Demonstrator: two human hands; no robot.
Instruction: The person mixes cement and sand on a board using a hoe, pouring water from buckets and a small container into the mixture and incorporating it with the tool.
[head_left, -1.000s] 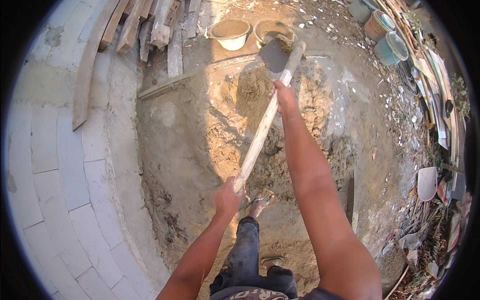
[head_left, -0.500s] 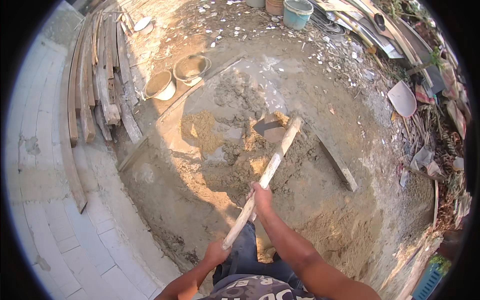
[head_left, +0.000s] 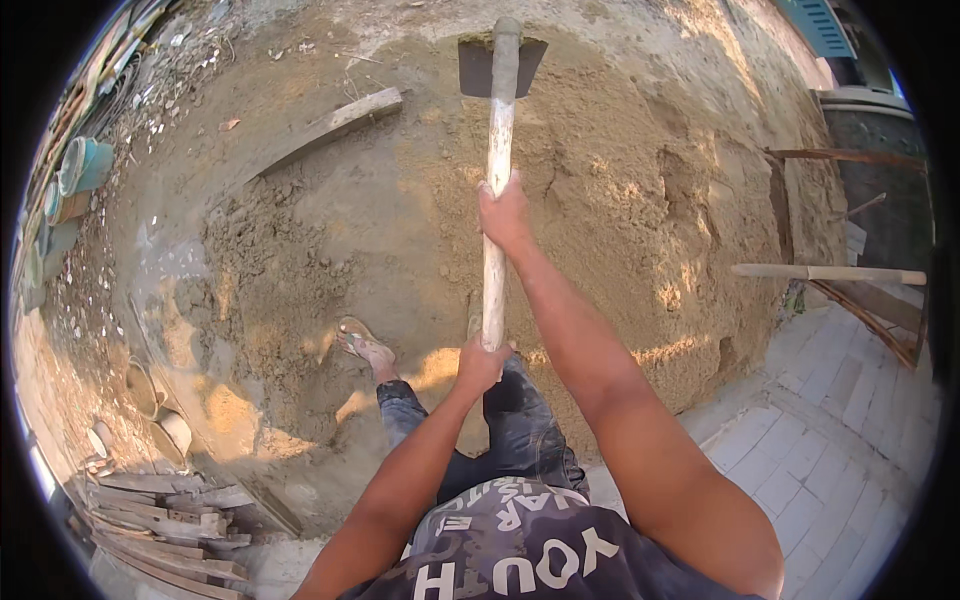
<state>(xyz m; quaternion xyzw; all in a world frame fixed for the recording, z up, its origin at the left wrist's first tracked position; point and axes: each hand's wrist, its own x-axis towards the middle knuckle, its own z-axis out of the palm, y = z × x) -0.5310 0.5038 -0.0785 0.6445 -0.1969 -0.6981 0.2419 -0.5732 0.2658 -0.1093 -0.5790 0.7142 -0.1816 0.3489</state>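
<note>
A hoe with a long pale wooden handle point(head_left: 499, 150) stretches straight out ahead of me. My left hand point(head_left: 481, 366) is wrapped round the handle's near end, close to my knees. Farther up, my right hand point(head_left: 504, 214) grips it near the middle. The dark, wide metal blade point(head_left: 477, 68) is at the far end, over the edge of a broad sand heap point(head_left: 600, 170). Whether the blade touches the sand I cannot tell. To the left lies a patch of lumpy grey wet mix point(head_left: 275, 260), with my sandalled foot point(head_left: 362, 340) beside it.
A wooden board point(head_left: 325, 130) lies on the ground ahead left. Several buckets point(head_left: 85, 168) stand at the far left, and two more tubs point(head_left: 172, 436) nearer. Stacked planks point(head_left: 165, 520) lie at lower left. On the right, a wooden pole point(head_left: 830, 273) juts out near pale paving point(head_left: 810, 440).
My body and view have turned right, from the wet mix to the sand heap. The hoe has swung along, its blade now far ahead; both hands keep hold of the handle.
</note>
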